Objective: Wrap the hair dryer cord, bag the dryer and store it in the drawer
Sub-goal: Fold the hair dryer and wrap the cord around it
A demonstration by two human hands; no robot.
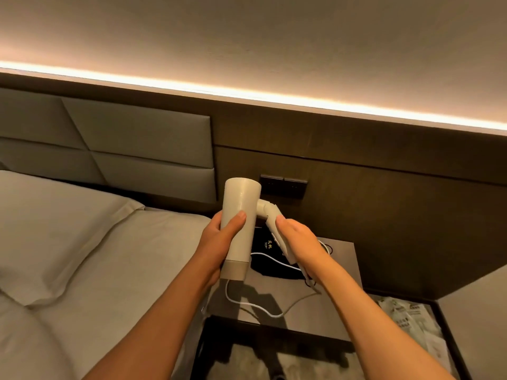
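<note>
Both hands raised: left hand [223, 237] wrapped around hair dryer [238, 215] barrel, right hand [297, 239] clasping its folding handle.

Dim, warm glow from the wall light strip [274, 96]; wide-angle bending at edges.

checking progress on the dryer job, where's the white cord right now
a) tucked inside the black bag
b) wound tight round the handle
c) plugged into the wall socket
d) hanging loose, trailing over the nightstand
d: the cord loops slack from the hair dryer, held in the left hand and right hand, across the nightstand beside the black bag.
</note>
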